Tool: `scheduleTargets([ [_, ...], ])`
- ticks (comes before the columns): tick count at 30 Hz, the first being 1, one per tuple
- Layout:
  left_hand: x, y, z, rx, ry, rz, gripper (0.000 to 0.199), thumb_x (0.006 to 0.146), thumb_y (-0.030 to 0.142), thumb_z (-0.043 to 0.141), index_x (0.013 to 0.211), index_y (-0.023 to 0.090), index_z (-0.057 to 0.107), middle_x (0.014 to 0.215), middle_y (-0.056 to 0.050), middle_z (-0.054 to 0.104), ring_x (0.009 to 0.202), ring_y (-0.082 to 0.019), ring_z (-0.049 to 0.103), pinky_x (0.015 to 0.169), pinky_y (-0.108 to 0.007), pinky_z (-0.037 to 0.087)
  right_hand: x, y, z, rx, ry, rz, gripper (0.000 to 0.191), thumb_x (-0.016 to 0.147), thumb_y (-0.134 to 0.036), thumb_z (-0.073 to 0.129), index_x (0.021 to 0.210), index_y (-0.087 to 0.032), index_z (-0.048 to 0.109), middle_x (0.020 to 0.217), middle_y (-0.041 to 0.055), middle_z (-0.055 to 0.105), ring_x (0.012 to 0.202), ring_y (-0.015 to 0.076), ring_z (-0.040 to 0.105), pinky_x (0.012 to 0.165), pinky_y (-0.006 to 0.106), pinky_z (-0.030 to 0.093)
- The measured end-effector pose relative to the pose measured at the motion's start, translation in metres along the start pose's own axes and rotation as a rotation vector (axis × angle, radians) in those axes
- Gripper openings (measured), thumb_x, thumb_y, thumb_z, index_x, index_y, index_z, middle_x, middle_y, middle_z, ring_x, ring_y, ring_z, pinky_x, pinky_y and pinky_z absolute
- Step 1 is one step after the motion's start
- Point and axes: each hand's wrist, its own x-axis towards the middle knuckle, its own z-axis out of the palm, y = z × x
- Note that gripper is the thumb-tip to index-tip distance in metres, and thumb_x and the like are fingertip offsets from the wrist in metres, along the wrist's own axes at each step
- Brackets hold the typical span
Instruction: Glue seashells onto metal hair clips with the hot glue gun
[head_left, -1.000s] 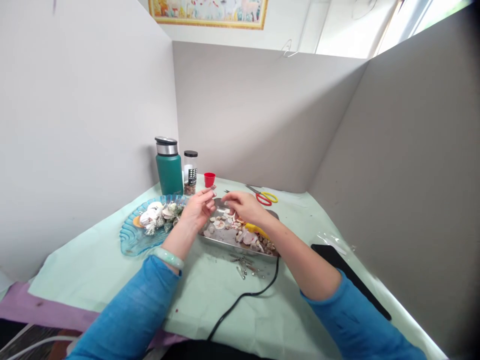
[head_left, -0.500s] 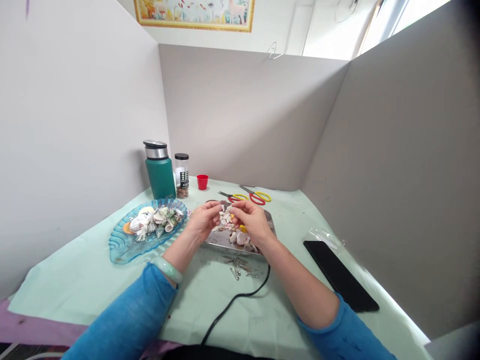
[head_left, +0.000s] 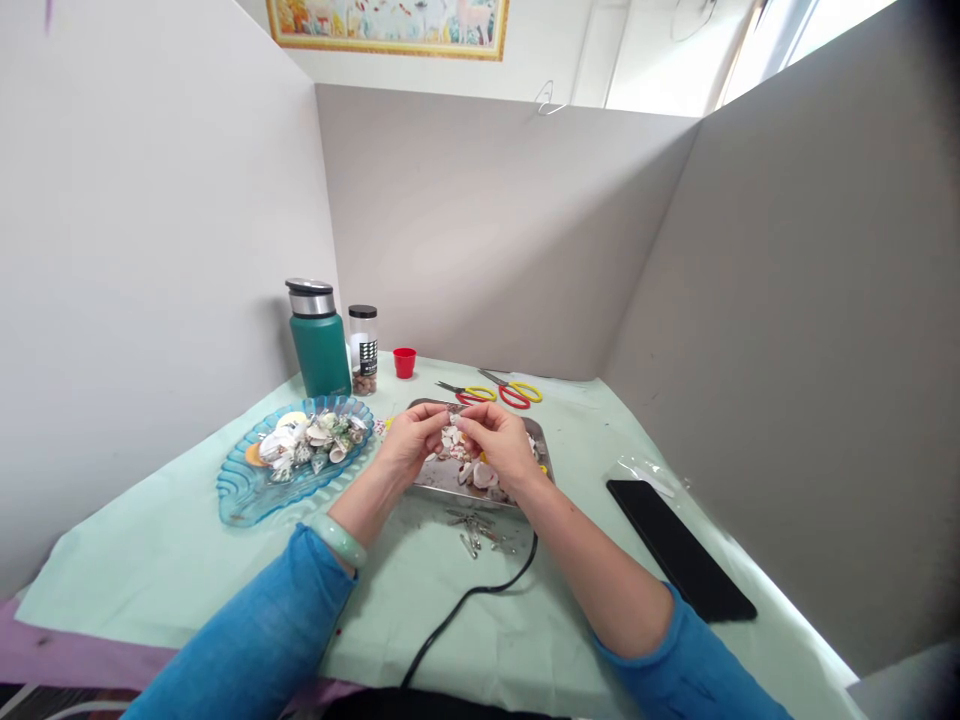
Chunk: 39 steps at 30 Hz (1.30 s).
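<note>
Over the metal tray (head_left: 450, 492), my left hand (head_left: 409, 440) and my right hand (head_left: 501, 446) meet at the fingertips. Both are closed in a pinch on a small whitish shell (head_left: 454, 420), whose details are too small to make out. White shells (head_left: 484, 474) and bits with red and yellow on them lie in the tray below, partly covered by my hands. To the left, a blue scalloped glass dish (head_left: 244, 505) holds a heap of mixed shells (head_left: 319, 440).
Behind the tray lie two pairs of scissors (head_left: 517, 392), with a red cup (head_left: 404, 363), a jar (head_left: 364, 350) and a green bottle (head_left: 321, 345) farther left. Safety pins (head_left: 472, 535) and a black cable (head_left: 472, 593) are in front. A black phone (head_left: 679, 550) lies right, beside clear plastic (head_left: 649, 475).
My fingertips have drawn slightly closer together around the small shell. The dish, the tray and the other things stay where they were.
</note>
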Motion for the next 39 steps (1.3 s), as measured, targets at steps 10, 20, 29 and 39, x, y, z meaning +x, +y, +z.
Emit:
scheduleTargets([
  [10,-0.0018,0.0014,0.0033,0.104,-0.002,0.052,0.028,0.056,0.026,0.079,0.073,0.011,0.061,0.046,0.007,0.045,0.037,-0.003,0.031,0.039,-0.020,0.030,0.0003,-0.0012,-0.0020,-0.009,0.018,0.047,0.026,0.064,-0.034,0.073,0.077,-0.017,0.058,0.055,-0.0053,0.055,0.046,0.0084,0.049,0.044,0.021,0.039],
  [20,0.0028,-0.0034,-0.0031,0.152,-0.023,0.074,0.025,0.059,0.027,0.078,0.073,0.012,0.062,0.049,0.007,0.048,0.037,-0.003,0.032,0.039,-0.020,0.031,0.0002,-0.0009,-0.0033,-0.013,0.013,0.089,0.030,0.060,-0.037,0.075,0.072,-0.017,0.056,0.056,-0.0046,0.055,0.046,0.0082,0.048,0.043,0.021,0.037],
  [29,0.0029,-0.0016,-0.0047,0.178,-0.043,0.055,0.026,0.058,0.026,0.079,0.072,0.012,0.063,0.055,0.005,0.053,0.038,-0.002,0.034,0.039,-0.020,0.031,0.0004,-0.0012,-0.0067,-0.003,-0.021,0.149,0.030,0.058,-0.035,0.076,0.070,-0.016,0.056,0.050,-0.0051,0.052,0.045,0.0083,0.046,0.043,0.020,0.035],
  [39,0.0018,0.0035,-0.0055,-0.070,-0.053,-0.168,0.026,0.058,0.015,0.078,0.078,0.011,0.062,0.045,0.009,0.039,0.036,-0.001,0.029,0.038,-0.017,0.026,0.0007,-0.0054,-0.0086,-0.036,0.008,0.097,0.030,0.072,-0.046,0.061,0.070,-0.017,0.057,0.052,-0.0032,0.054,0.043,0.0077,0.046,0.041,0.019,0.034],
])
